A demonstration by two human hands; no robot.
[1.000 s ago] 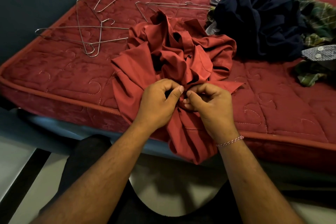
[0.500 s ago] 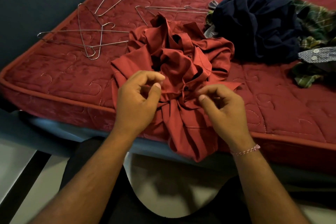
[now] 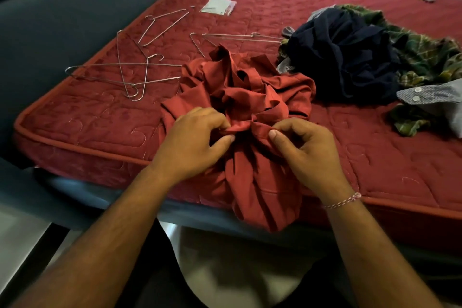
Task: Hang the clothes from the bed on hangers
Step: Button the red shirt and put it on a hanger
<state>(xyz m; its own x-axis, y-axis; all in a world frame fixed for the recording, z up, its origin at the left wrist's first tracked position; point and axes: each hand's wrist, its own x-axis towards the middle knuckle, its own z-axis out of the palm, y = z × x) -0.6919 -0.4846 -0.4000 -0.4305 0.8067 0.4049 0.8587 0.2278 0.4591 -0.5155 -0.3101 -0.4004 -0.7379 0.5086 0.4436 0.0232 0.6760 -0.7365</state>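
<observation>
While still bunched on the bed (image 3: 95,117): untangling red shirt (image 3: 250,97).
Pinching folds with left hand (image 3: 192,142) and right hand (image 3: 305,155); next, probably spreading it flat, fetching a wire hanger (image 3: 125,75).

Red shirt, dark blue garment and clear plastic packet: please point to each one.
red shirt (image 3: 250,97): head view, crumpled upper folds.
dark blue garment (image 3: 345,57): head view, middle of the heap.
clear plastic packet (image 3: 218,6): head view, its centre.

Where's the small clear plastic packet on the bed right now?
In the head view the plastic packet lies flat on the red mattress, toward its far left part, just beyond the wire hangers and well left of the dark clothes pile.
</observation>
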